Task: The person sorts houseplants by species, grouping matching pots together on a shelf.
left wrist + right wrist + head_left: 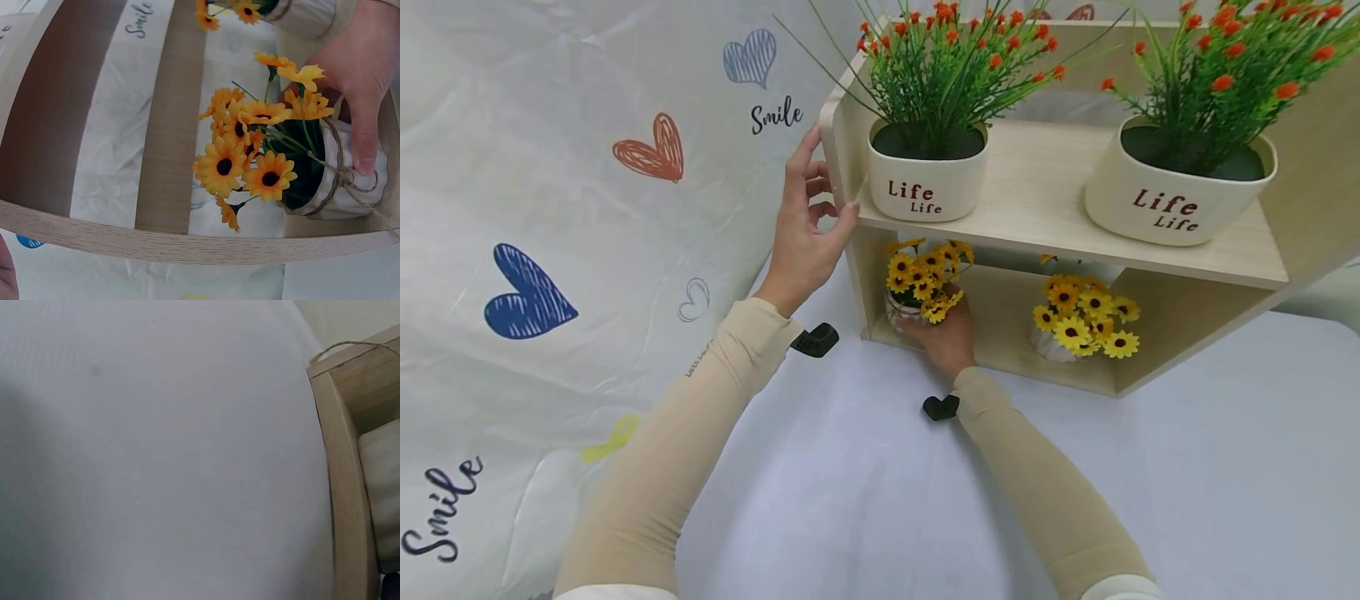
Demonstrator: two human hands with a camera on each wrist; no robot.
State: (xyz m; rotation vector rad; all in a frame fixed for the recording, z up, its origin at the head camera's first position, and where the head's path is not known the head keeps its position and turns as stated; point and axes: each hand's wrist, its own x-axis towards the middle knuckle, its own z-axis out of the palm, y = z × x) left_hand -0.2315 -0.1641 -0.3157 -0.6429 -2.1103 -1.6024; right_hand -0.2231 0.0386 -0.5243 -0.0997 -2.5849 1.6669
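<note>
My left hand [808,221] grips the left side panel of a two-tier wooden shelf [1037,192], its thumb at the front edge and its fingers against the outer side. On the lower tier, my right hand [951,333] holds a small white flowerpot [369,194] of yellow artificial daisies [925,279] in the left corner. The left wrist view shows the right thumb lying along the pot, beside a twine bow [345,176]. The right fingers are mostly hidden behind the flowers and pot. In the right wrist view only the shelf's edge [347,487] and part of a whitish thing show.
Two cream planters, one on the left [928,179] and one on the right [1180,196], hold red-flowered plants on the upper tier. A second pot of yellow daisies [1086,321] stands lower right. The shelf rests on a white-covered table [865,467], beside a printed curtain [587,225].
</note>
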